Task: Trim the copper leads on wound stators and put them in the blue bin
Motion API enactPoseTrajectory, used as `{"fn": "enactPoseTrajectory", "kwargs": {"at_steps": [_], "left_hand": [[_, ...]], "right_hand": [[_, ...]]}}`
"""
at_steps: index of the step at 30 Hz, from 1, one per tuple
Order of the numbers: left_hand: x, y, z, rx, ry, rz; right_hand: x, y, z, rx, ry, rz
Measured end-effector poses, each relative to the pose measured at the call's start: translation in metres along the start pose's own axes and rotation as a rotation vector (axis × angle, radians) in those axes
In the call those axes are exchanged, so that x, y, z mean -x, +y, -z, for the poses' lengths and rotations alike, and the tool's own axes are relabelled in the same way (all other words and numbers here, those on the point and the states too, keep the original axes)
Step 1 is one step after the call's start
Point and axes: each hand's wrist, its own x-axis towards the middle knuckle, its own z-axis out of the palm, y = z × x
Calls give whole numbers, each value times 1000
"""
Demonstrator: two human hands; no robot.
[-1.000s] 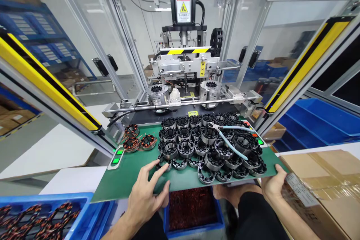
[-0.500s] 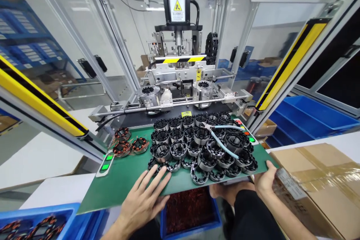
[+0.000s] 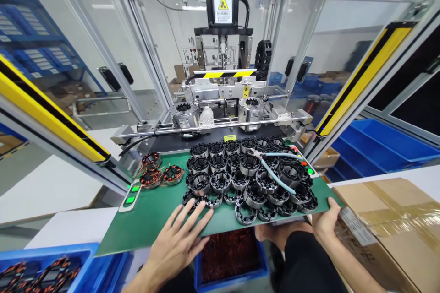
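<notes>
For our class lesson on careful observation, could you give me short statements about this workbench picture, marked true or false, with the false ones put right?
1. The pliers lie on top of the black-and-silver rings. True.
2. The copper-wound rings are at the right end of the green board. False: they are toward its left end.
3. The right hand is at the board's right front edge. True.
4. The left hand is holding the pliers. False: its fingers are spread at the nearest left rings, away from the pliers.
5. The square buttons at the board's left side are red. False: they are green.
6. A cardboard box is to the right of the board. True.
</notes>
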Motion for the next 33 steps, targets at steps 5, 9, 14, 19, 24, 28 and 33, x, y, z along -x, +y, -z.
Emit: {"fn": "enactPoseTrajectory", "kwargs": {"at_steps": [5, 9, 14, 19, 24, 28, 33], "left_hand": [[1, 5, -1, 62, 164, 64], [5, 7, -5, 106, 127, 42], [7, 6, -9, 86, 63, 63], [6, 7, -8, 109, 65, 65], [4, 7, -6, 121, 69, 63], [4, 8, -6, 120, 73, 70], [5, 8, -6, 115, 58, 68]], "right_hand": [[0, 0, 0, 5, 16, 10], [1, -1, -1, 30, 15, 16], [-1, 0, 0, 20, 31, 4], [0, 0, 0, 11, 18, -6], [3, -4, -3, 7, 61, -14], [2, -2, -2, 8, 34, 6], [-1, 2, 0, 24, 12, 31]]}}
